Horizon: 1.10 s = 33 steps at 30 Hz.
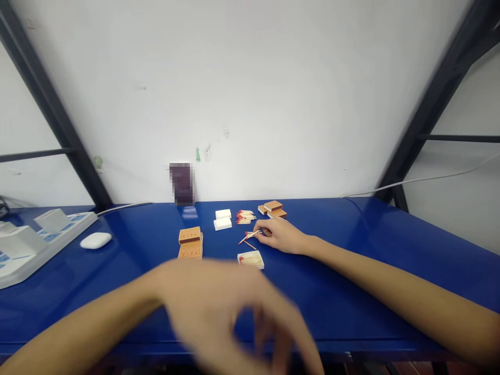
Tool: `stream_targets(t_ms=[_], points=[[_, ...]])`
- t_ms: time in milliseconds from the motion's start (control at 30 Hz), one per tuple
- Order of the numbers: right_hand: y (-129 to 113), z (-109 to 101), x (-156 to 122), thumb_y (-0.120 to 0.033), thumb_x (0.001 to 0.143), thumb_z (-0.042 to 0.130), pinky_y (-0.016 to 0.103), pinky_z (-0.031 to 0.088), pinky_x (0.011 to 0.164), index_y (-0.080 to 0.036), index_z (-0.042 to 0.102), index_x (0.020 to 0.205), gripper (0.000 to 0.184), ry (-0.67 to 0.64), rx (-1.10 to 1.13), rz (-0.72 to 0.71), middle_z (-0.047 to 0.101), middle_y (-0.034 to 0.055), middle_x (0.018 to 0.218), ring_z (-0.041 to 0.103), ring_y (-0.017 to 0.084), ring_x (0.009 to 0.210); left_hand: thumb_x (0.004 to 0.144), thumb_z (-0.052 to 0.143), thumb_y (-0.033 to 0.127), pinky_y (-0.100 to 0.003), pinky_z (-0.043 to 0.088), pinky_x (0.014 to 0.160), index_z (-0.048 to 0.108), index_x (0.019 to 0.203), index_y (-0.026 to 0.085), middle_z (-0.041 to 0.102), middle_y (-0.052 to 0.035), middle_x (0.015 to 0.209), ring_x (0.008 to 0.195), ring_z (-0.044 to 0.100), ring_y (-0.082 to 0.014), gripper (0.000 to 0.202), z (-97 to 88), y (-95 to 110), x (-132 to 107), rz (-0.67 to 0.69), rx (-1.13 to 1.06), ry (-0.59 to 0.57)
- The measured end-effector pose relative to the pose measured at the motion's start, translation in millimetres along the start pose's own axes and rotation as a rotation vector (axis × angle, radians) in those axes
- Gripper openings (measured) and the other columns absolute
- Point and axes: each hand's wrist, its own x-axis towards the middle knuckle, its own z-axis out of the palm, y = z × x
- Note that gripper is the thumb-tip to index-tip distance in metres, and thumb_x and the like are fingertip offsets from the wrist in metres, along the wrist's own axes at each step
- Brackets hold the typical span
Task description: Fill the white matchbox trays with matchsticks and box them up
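My right hand [275,234] is closed in a pinch on a few red-tipped matches [250,236], just above the blue table. Another match [250,245] lies beneath them. Close in front, an open matchbox tray [255,259] holds more matches and is partly hidden by my left hand [226,307]. That hand is large and smeared by motion near the table's front edge, its fingertips reaching the bottom of the view. What it holds, if anything, I cannot make out. Behind my right hand lies a pile of matches [245,217].
Two white trays [223,224] stand left of the match pile. Orange-brown matchboxes [189,235] sit at the left, others [274,207] at the back right. A white rounded case [96,240] and a power strip [78,227] are far left. A dark upright panel [183,185] leans at the wall.
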Motion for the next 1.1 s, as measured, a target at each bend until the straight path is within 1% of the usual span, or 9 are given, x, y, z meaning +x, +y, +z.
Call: stream_targets(t_ms=[33, 67, 133, 167, 300, 467, 700, 933, 1100], points=[[0, 1, 0, -0.025, 0.089, 0.056, 0.023, 0.027, 0.054, -0.017, 0.065, 0.091, 0.012, 0.002, 0.004, -0.008, 0.053, -0.0027, 0.064, 0.044, 0.010, 0.055, 0.087, 0.051, 0.040, -0.031, 0.052, 0.069, 0.065, 0.120, 0.033, 0.072, -0.0012, 0.096, 0.085, 0.067, -0.0191, 0.036, -9.8, -12, 2, -0.066, 0.054, 0.294], [-1, 1, 0, -0.024, 0.089, 0.056, 0.023, 0.027, 0.054, -0.017, 0.065, 0.090, 0.011, 0.004, 0.010, -0.015, 0.053, -0.0026, 0.064, 0.045, 0.010, 0.056, 0.089, 0.050, 0.035, -0.031, 0.051, 0.074, 0.067, 0.114, 0.028, 0.071, -0.0023, 0.098, 0.085, 0.065, -0.0182, 0.031, -17.3, -27, 4, -0.114, 0.152, 0.504], [0, 1, 0, -0.025, 0.089, 0.056, 0.023, 0.028, 0.055, -0.017, 0.065, 0.090, 0.012, 0.006, 0.029, -0.014, 0.054, -0.0024, 0.065, 0.046, 0.011, 0.057, 0.093, 0.047, 0.031, -0.032, 0.047, 0.078, 0.069, 0.101, 0.022, 0.069, -0.0047, 0.092, 0.083, 0.062, -0.0188, 0.025, -24.9, -61, 6, -0.237, 0.402, 0.760], [0, 2, 0, -0.027, 0.090, 0.055, 0.023, 0.029, 0.055, -0.017, 0.065, 0.090, 0.014, 0.007, 0.038, -0.010, 0.054, -0.0024, 0.065, 0.046, 0.011, 0.056, 0.093, 0.048, 0.030, -0.033, 0.046, 0.078, 0.069, 0.098, 0.019, 0.068, -0.0054, 0.089, 0.083, 0.061, -0.0196, 0.024, -25.5, -77, 7, -0.292, 0.506, 0.801], [2, 2, -1, -0.031, 0.093, 0.052, 0.023, 0.029, 0.053, -0.017, 0.065, 0.089, 0.020, -0.005, 0.055, -0.010, 0.055, -0.0019, 0.064, 0.044, 0.011, 0.054, 0.093, 0.053, 0.037, -0.035, 0.044, 0.080, 0.069, 0.099, 0.018, 0.065, -0.0068, 0.095, 0.092, 0.060, -0.0226, 0.026, -19.5, -111, 7, -0.403, 0.709, 0.755], [2, 1, -2, -0.036, 0.096, 0.049, 0.025, 0.029, 0.053, -0.016, 0.065, 0.084, 0.028, -0.019, 0.039, -0.016, 0.060, 0.0008, 0.067, 0.048, 0.012, 0.056, 0.091, 0.056, 0.051, -0.035, 0.042, 0.080, 0.071, 0.088, 0.018, 0.065, -0.0055, 0.094, 0.088, 0.060, -0.0220, 0.036, -15.0, -107, 13, -0.432, 0.715, 0.693], [1, -1, -3, -0.036, 0.098, 0.046, 0.026, 0.031, 0.055, -0.017, 0.067, 0.085, 0.031, -0.029, 0.031, -0.024, 0.063, 0.0026, 0.069, 0.050, 0.013, 0.057, 0.093, 0.058, 0.037, -0.034, 0.043, 0.078, 0.072, 0.093, 0.018, 0.069, -0.0061, 0.094, 0.085, 0.062, -0.0215, 0.023, -12.3, -110, 17, -0.438, 0.701, 0.624], [-1, -4, -3, -0.035, 0.097, 0.046, 0.026, 0.028, 0.052, -0.017, 0.065, 0.081, 0.031, -0.034, -0.025, 0.015, 0.058, 0.0011, 0.060, 0.045, 0.012, 0.050, 0.094, 0.052, 0.021, -0.030, 0.043, 0.073, 0.067, 0.093, 0.020, 0.067, -0.0037, 0.092, 0.084, 0.062, -0.0186, 0.016, -10.0, -117, 17, -0.312, 0.645, 0.605], [-1, -5, -3, -0.031, 0.097, 0.046, 0.025, 0.031, 0.056, -0.017, 0.065, 0.094, 0.024, -0.052, 0.005, 0.021, 0.060, 0.0008, 0.065, 0.050, 0.014, 0.056, 0.096, 0.044, 0.021, -0.031, 0.043, 0.069, 0.060, 0.091, 0.016, 0.064, -0.0059, 0.089, 0.077, 0.060, -0.0196, 0.018, -9.7, -110, 17, -0.377, 0.740, 0.515]])
